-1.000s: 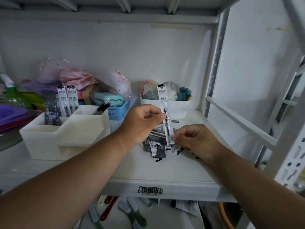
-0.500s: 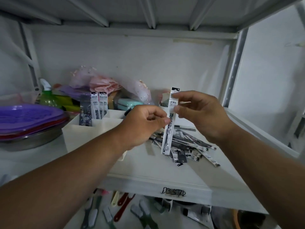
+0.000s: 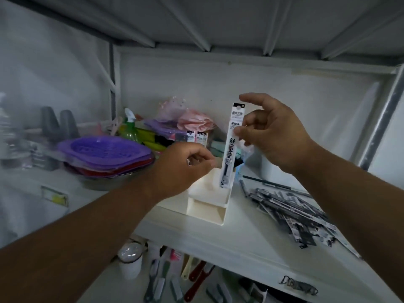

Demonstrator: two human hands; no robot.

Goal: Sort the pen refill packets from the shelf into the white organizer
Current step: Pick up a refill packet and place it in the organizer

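Head: right hand (image 3: 271, 136) pinches upright refill packet (image 3: 231, 145) above organizer (image 3: 205, 206).

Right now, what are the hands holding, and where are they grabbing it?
The right hand pinches a pen refill packet near its upper part, upright above the white organizer. The left hand is curled and holds nothing visible.

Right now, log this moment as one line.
right hand pinches refill packet upright | over white organizer | left hand curled, empty | pile on shelf
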